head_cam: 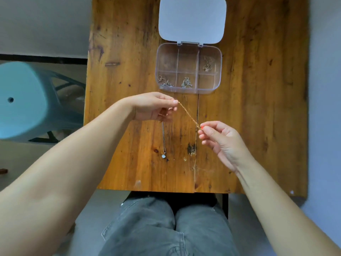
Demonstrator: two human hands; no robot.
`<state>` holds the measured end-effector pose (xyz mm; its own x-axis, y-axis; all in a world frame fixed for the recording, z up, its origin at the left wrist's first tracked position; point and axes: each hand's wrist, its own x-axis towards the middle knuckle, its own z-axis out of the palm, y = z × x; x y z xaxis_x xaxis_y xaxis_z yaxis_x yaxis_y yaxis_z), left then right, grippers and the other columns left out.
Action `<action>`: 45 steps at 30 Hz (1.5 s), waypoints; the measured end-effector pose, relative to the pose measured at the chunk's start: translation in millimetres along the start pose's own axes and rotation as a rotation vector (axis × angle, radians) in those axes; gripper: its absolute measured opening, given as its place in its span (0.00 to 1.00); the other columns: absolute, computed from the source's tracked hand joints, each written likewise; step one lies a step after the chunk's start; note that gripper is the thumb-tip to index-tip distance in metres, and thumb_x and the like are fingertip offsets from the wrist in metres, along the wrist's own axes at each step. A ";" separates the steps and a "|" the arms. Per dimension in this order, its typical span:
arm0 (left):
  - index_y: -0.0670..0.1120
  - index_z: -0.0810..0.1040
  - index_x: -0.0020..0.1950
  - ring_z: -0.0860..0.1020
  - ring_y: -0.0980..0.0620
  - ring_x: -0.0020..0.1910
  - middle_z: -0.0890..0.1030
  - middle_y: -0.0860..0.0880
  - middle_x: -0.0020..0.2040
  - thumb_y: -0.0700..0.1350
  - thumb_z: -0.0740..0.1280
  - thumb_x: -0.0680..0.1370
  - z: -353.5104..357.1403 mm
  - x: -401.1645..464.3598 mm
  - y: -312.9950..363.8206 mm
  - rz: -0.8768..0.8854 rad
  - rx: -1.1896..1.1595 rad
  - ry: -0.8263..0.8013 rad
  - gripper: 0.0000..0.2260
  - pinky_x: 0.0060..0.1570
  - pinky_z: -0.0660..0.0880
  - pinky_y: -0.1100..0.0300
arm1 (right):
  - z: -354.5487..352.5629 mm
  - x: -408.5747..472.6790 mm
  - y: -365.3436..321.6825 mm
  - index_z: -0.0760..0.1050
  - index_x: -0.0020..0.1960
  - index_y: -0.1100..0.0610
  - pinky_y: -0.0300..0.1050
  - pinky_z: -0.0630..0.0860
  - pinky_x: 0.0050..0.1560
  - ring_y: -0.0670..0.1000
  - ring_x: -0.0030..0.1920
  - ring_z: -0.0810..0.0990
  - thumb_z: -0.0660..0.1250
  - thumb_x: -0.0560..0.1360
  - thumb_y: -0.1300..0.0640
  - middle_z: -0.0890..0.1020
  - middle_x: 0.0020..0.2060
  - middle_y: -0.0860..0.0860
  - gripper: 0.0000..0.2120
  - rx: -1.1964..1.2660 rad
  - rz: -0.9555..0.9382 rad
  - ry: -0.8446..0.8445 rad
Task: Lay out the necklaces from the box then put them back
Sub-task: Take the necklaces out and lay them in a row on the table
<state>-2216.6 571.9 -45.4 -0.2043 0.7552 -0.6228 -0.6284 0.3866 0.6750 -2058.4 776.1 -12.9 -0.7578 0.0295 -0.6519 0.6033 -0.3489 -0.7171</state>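
Head view, looking down: wooden bench [129, 71] filling the middle, grey-trousered knees below its near edge, pale blue stool [24, 100] off its left edge.

On the bench toward the far edge, clear plastic box [189, 68] with six compartments, white lid [192, 19] flipped open and lying flat behind it. Bunched chains in three compartments: far right [207, 63], near left [165, 82], near middle [186, 83]. Other three looking bare.

Left hand [153, 106] above the bench's middle, fingers curled in, thumb and forefinger pinched on one end of a thin gold necklace [188, 113].

Right hand [219, 141] lower and nearer the near edge, also narrowed to a pinch, thumb and forefinger closed on the chain's other end at a small reddish pendant [201, 127]; remaining fingers loosely bent.

Gold chain stretched taut on a slant between the two pinches, raised off the wood.

Silver necklace [163, 139] laid out straight on the bench left of centre, upper end hidden under the left hand, small pale pendant [163, 156] at the end toward the near edge.
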 end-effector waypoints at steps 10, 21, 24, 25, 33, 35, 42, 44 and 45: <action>0.44 0.78 0.45 0.76 0.48 0.45 0.79 0.47 0.45 0.46 0.65 0.77 30.1 41.4 -11.9 0.084 1.231 0.458 0.07 0.43 0.76 0.53 | 38.6 3.0 97.7 0.73 0.50 0.51 0.33 0.71 0.33 0.43 0.37 0.76 0.66 0.77 0.53 0.77 0.39 0.44 0.04 -0.990 -0.095 0.205; 0.43 0.74 0.58 0.73 0.43 0.51 0.76 0.42 0.52 0.44 0.64 0.77 19.0 25.2 -8.7 0.486 1.450 0.632 0.11 0.37 0.74 0.53 | 26.4 34.2 14.9 0.74 0.44 0.51 0.42 0.72 0.34 0.45 0.34 0.75 0.65 0.76 0.54 0.77 0.34 0.44 0.03 -1.064 -0.322 0.207; 0.41 0.75 0.59 0.74 0.40 0.49 0.77 0.40 0.50 0.44 0.66 0.76 7.0 24.7 7.9 0.528 1.452 0.780 0.13 0.39 0.73 0.51 | 19.2 76.5 -49.2 0.77 0.48 0.57 0.42 0.73 0.43 0.51 0.43 0.78 0.62 0.77 0.59 0.80 0.43 0.52 0.06 -1.088 -0.512 0.326; 0.42 0.76 0.59 0.74 0.40 0.50 0.77 0.41 0.50 0.46 0.66 0.76 2.9 26.0 11.8 0.517 1.451 0.790 0.13 0.40 0.72 0.51 | 18.0 92.5 -68.1 0.78 0.51 0.59 0.40 0.72 0.46 0.52 0.47 0.78 0.60 0.78 0.60 0.80 0.47 0.54 0.08 -1.149 -0.545 0.347; 0.45 0.82 0.50 0.73 0.45 0.46 0.77 0.45 0.44 0.48 0.63 0.78 -10.8 32.8 21.9 0.471 1.340 0.693 0.10 0.35 0.65 0.57 | 25.4 164.2 -116.2 0.74 0.62 0.59 0.48 0.71 0.38 0.62 0.51 0.76 0.57 0.77 0.63 0.76 0.56 0.59 0.15 -2.021 -0.249 0.117; 0.45 0.82 0.50 0.73 0.46 0.46 0.77 0.45 0.44 0.48 0.63 0.79 -10.8 33.2 21.4 0.464 1.336 0.687 0.10 0.35 0.66 0.57 | 30.4 162.0 -111.9 0.75 0.56 0.61 0.48 0.69 0.35 0.60 0.44 0.76 0.58 0.76 0.64 0.74 0.48 0.58 0.11 -2.081 -0.195 0.109; 0.46 0.82 0.52 0.73 0.47 0.49 0.78 0.45 0.48 0.48 0.63 0.79 -8.0 30.7 25.3 0.420 1.311 0.677 0.10 0.37 0.67 0.57 | 15.0 142.6 -116.2 0.77 0.56 0.63 0.50 0.77 0.51 0.61 0.52 0.78 0.60 0.77 0.67 0.78 0.53 0.62 0.10 -1.714 -0.397 0.158; 0.46 0.79 0.56 0.73 0.47 0.53 0.78 0.45 0.52 0.48 0.63 0.79 -3.1 30.8 29.2 0.349 1.283 0.687 0.11 0.42 0.73 0.54 | 15.2 128.5 -123.3 0.77 0.57 0.62 0.42 0.75 0.50 0.54 0.50 0.80 0.61 0.79 0.63 0.80 0.52 0.58 0.10 -1.493 -0.426 0.219; 0.46 0.76 0.60 0.73 0.46 0.57 0.77 0.44 0.56 0.47 0.63 0.78 1.4 30.9 32.1 0.344 1.254 0.704 0.12 0.47 0.74 0.53 | 16.2 119.2 -126.5 0.77 0.57 0.60 0.37 0.74 0.48 0.50 0.46 0.80 0.61 0.79 0.61 0.81 0.50 0.56 0.10 -1.375 -0.427 0.218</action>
<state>-2242.0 608.4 -42.4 -0.7493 0.6382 -0.1766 0.4951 0.7170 0.4908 -2229.1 808.6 4.1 -0.9602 0.0816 -0.2670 0.1980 0.8733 -0.4451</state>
